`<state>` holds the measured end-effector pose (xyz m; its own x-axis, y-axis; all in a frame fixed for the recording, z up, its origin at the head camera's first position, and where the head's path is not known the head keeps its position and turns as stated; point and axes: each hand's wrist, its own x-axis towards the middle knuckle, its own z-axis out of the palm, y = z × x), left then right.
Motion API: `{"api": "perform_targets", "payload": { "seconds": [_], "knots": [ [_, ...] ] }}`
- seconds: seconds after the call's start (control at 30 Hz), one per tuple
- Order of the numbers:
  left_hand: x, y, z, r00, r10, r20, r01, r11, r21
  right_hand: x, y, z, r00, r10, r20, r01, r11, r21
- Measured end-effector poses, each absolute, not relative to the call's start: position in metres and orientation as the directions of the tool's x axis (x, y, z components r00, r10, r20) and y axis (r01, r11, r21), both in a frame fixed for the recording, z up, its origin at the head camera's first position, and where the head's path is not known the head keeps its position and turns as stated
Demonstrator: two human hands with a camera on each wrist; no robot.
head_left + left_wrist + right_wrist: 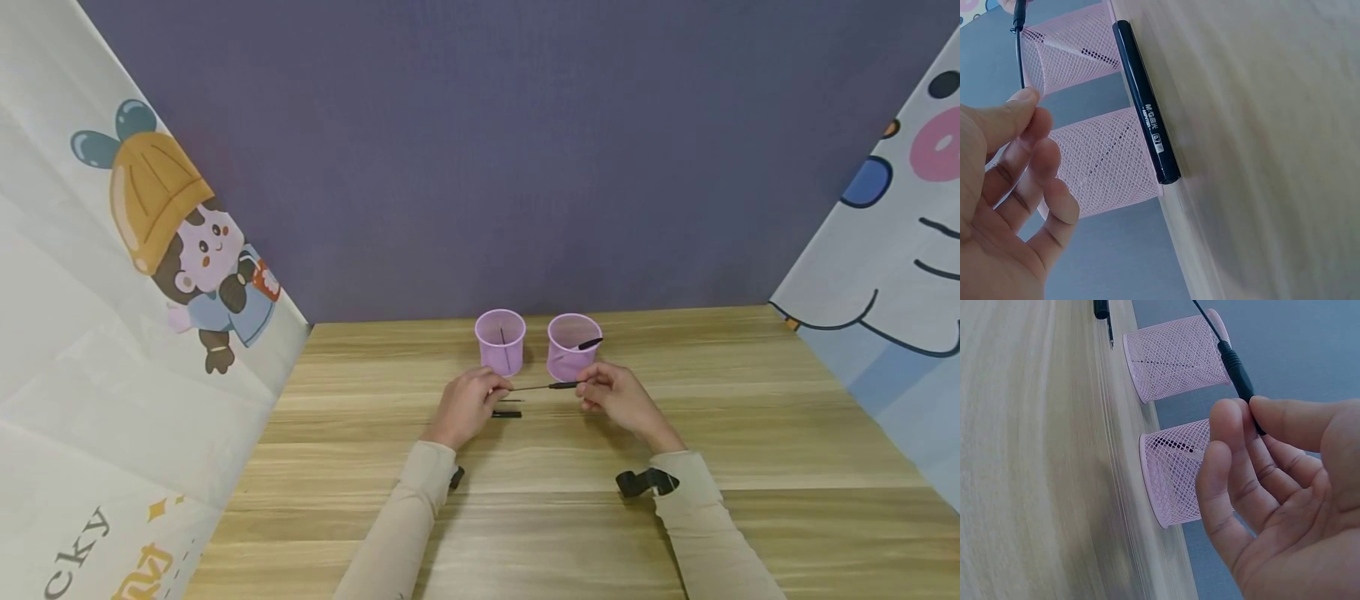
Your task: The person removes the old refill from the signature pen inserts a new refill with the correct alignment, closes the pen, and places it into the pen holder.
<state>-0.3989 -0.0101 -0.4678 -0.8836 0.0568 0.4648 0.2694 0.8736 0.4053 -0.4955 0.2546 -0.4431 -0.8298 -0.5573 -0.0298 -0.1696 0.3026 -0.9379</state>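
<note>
My left hand (467, 404) pinches the end of a thin dark pen refill (531, 388) between thumb and index finger. From its other end the refill runs into the ribbed end of a black pen section (1236, 372), which my right hand (618, 400) grips between thumb and fingertips. Both hands hold this pair level above the table, in front of two pink mesh cups. Below the left hand lies a black pen barrel (1146, 103) with white lettering and "0.7". Beside the barrel, a second thin refill (513, 401) lies on the wood.
The left mesh cup (490, 360) contains a thin dark stick. In the right mesh cup (561, 363) leans a black-ended pen piece (590, 343). Behind the wooden table (555, 533) stands a dark purple-grey panel (525, 167), with printed cloths at both sides.
</note>
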Motion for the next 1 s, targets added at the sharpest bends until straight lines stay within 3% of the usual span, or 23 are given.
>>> {"api": "perform_targets", "payload": {
  "seconds": [1.0],
  "knots": [
    [-0.3978, -0.0023, -0.4651, -0.873, 0.065, 0.484, 0.271, 0.889, 0.369, -0.4933, 0.2509, -0.4448, -0.814, -0.577, -0.068, -0.130, 0.294, -0.947]
  ]
}}
